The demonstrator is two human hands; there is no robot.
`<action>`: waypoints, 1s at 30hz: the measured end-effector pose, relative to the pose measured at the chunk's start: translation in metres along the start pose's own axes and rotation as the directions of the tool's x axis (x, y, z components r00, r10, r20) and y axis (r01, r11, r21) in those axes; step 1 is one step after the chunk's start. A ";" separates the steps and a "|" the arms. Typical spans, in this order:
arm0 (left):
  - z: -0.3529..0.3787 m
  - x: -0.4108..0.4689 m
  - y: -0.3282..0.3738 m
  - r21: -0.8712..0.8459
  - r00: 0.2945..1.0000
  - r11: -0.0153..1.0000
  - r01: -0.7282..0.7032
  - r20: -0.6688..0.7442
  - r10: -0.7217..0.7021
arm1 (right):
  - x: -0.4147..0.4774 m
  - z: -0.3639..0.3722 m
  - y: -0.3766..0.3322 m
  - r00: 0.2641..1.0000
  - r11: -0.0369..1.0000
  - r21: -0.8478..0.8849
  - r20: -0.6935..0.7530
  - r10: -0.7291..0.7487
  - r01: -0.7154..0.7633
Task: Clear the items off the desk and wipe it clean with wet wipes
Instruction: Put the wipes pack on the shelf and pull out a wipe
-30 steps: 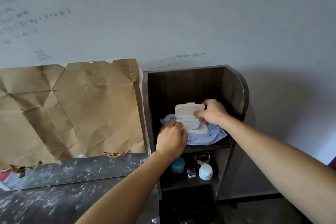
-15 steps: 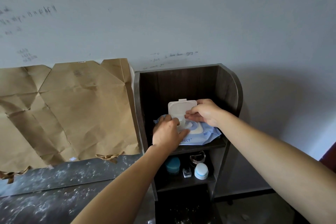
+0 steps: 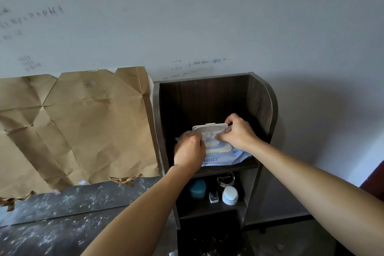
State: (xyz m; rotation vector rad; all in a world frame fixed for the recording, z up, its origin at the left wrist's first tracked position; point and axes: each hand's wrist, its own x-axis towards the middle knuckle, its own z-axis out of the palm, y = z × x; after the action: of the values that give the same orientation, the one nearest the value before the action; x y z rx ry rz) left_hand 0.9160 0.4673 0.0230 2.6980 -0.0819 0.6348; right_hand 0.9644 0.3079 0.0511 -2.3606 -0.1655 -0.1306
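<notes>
1. Your desk [image 3: 62, 214]: dark top w/ white specks, lower left. Creased brown paper [image 3: 83, 122] stands on it, leaning on the wall [image 3: 207, 27], which has handwriting.
2. Dark wood shelf unit [image 3: 268, 106] sits just right of the desk, against the wall.
3. Wet wipes pack [image 3: 224, 159] lies flat on the upper shelf, lid [image 3: 209, 128] flipped up.
4. Your left hand [image 3: 190, 151]: fingers curled, gripping the pack's left side beside the opening.
5. Your right hand [image 3: 239, 133]: thumb + forefinger pinched at the opening under the lid, other fingers curled by the lid's right end. Can't tell if a wipe is in the pinch.
6. Lower shelf: blue round tub [image 3: 197, 188], white-capped jar [image 3: 230, 194].
</notes>
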 end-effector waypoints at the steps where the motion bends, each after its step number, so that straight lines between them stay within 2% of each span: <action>1: 0.000 0.000 0.000 -0.003 1.000 1.000 -0.003 -0.001 0.003 | -0.001 0.000 -0.001 0.999 1.000 -0.021 0.041 0.005 -0.004; 4: 0.000 -0.001 -0.001 -0.003 1.000 1.000 -0.015 -0.005 0.015 | -0.003 0.004 -0.004 0.995 0.997 -0.076 0.097 0.030 -0.022; 6: 0.000 -0.001 -0.002 -0.009 1.000 1.000 -0.016 -0.010 0.016 | -0.001 0.004 -0.006 0.995 0.995 0.073 0.079 0.064 -0.070; 9: -0.002 -0.001 -0.002 -0.028 1.000 1.000 -0.009 -0.010 0.009 | -0.001 -0.001 -0.008 0.989 0.919 0.365 0.069 0.134 -0.150; 14: -0.006 -0.003 -0.001 -0.052 1.000 0.999 -0.001 -0.005 0.001 | -0.007 -0.003 -0.012 0.983 0.867 0.473 -0.007 0.184 -0.159; 19: -0.008 -0.003 -0.003 -0.083 1.000 0.997 0.001 0.005 -0.001 | -0.012 -0.003 -0.011 0.993 0.916 0.401 -0.096 0.065 -0.022; 22: -0.007 -0.004 -0.005 -0.096 1.000 0.995 0.014 0.010 -0.013 | -0.012 -0.012 -0.016 0.974 0.821 0.571 -0.189 0.125 0.006; 24: -0.005 -0.005 -0.005 -0.085 1.000 0.996 0.012 0.005 -0.011 | -0.011 -0.019 -0.020 0.955 0.788 0.614 -0.258 0.146 0.045; 27: -0.004 -0.004 -0.006 -0.062 1.000 0.998 0.001 0.000 -0.001 | -0.012 -0.024 -0.026 0.930 0.829 0.538 -0.361 0.063 0.153; 30: 0.000 -0.005 -0.008 -0.073 0.998 0.996 -0.051 0.023 0.053 | -0.014 -0.032 -0.034 0.874 0.827 0.499 -0.485 0.020 0.258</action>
State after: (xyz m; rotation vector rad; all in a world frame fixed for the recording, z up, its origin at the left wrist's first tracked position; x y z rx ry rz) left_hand 0.9125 0.4751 0.0182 2.6413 -0.1784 0.6017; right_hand 0.9436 0.3079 0.0951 -1.6718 -0.0975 -0.6349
